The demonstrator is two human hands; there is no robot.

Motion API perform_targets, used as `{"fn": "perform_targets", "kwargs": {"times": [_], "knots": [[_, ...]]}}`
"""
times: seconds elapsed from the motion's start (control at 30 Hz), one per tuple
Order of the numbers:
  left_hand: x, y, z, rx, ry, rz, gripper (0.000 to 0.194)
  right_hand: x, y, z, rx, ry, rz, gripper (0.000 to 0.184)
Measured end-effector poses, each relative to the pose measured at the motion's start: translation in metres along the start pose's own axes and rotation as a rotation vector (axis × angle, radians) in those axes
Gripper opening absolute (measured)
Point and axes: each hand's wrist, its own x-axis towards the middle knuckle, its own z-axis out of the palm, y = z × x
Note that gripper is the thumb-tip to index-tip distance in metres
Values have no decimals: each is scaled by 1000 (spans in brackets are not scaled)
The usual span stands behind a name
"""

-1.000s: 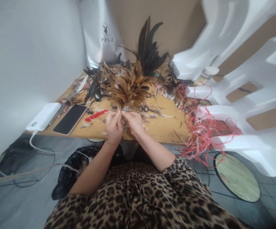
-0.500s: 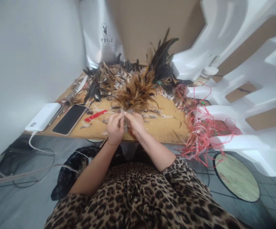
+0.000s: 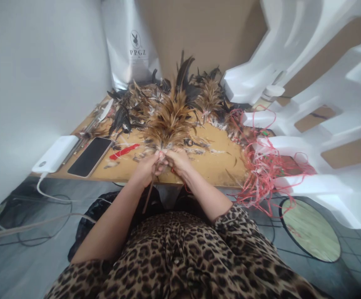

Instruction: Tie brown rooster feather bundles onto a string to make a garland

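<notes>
A bundle of brown and black feathers (image 3: pixel 170 120) fans out away from me above the wooden table. My left hand (image 3: pixel 147 169) is closed at its pale, red-touched base, thumb toward the base. Close against it, my right hand (image 3: pixel 178 161) pinches the same base from the other side. A thin brown stick (image 3: pixel 148 197) extends down from under the hands, past the table's front edge. Some red string (image 3: pixel 185 185) trails below my right hand. Black-handled scissors (image 3: pixel 190 142) lie just right of the bundle, partly among loose feathers.
Left on the table (image 3: pixel 220 166) are a phone (image 3: pixel 89 156), a white power bank (image 3: pixel 56 153) with a cable and a red strip (image 3: pixel 124 151). Feather piles (image 3: pixel 133 101) line the back. Tangled pink-red string (image 3: pixel 264 174) hangs at right beside white foam (image 3: pixel 311 185). A round mirror-like disc (image 3: pixel 311 230) stands below.
The feather bundle tipped right, then swung back left, its dark tips now lower than at first. Both hands stayed together at its base; the brown stick now shows longer below my left hand.
</notes>
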Motion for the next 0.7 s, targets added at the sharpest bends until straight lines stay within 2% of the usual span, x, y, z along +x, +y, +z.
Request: {"fn": "perform_targets", "kwargs": {"times": [0.07,0.2,0.37,0.53,0.7], "knots": [[-2,2,-2,-11,-66,-56,34,-1,-2,0,-16,-36,13,36],[-6,2,-4,-34,-116,-108,37,-1,-5,1,-18,-54,35,34],[-9,-1,-1,-29,-163,-59,47,-2,-11,2,-2,-85,51,33],[-15,-6,2,28,-66,30,46,-7,-18,3,-73,-160,35,34],[-13,-14,8,69,155,197,46,-10,-16,11,-171,7,-47,37]]}}
